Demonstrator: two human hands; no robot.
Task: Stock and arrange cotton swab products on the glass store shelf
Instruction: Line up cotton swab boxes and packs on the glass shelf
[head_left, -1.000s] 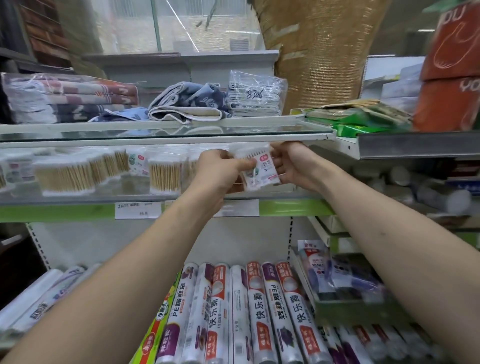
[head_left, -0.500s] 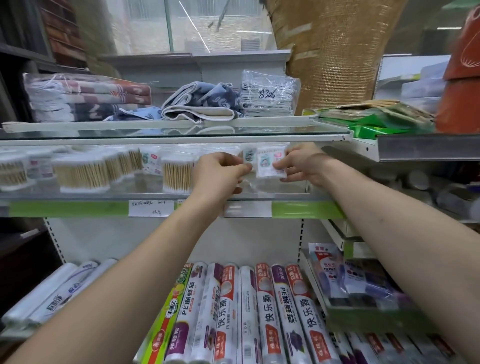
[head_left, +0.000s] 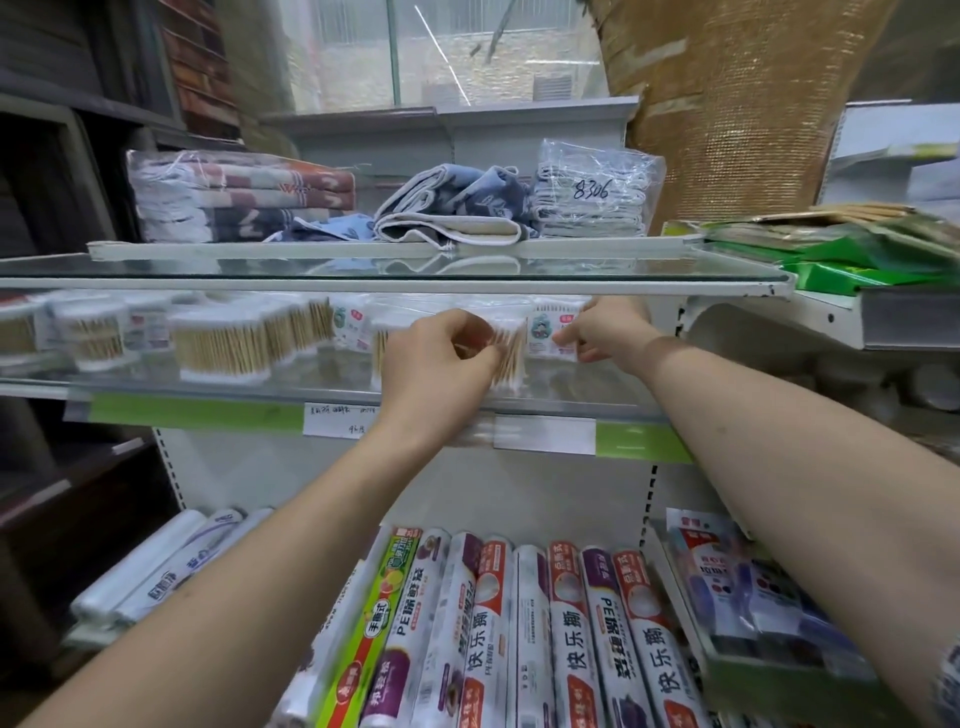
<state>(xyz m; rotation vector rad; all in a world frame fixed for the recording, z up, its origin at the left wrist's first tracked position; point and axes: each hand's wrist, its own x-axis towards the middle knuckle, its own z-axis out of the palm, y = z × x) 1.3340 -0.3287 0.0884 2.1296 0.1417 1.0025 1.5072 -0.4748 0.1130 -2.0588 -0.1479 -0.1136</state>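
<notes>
Before you stands the shelving unit (head_left: 332, 467), with a top glass shelf (head_left: 395, 283) carrying folded towels (head_left: 239, 195), a loose blue cloth (head_left: 457, 208) and a clear bag of cloths (head_left: 592, 192) marked 8306. Below, rolls of plastic wrap (head_left: 519, 639) lie side by side, their labelled ends towards you. Between them runs the glass store shelf (head_left: 218, 387), fronted by a green price strip (head_left: 192, 418) with a white tag (head_left: 337, 421). Along it sit clear packs of wooden-stemmed cotton swabs (head_left: 221, 345), lined up from the left edge towards the middle. Your left hand (head_left: 441, 358) reaches in over the shelf, fingers curled around one swab pack (head_left: 511, 353) that stands on the glass near the middle. Just to its right, your right hand (head_left: 605, 330) pinches the lower edge of a labelled swab pack (head_left: 551, 332) between thumb and fingertips, holding it upright beside the first.
</notes>
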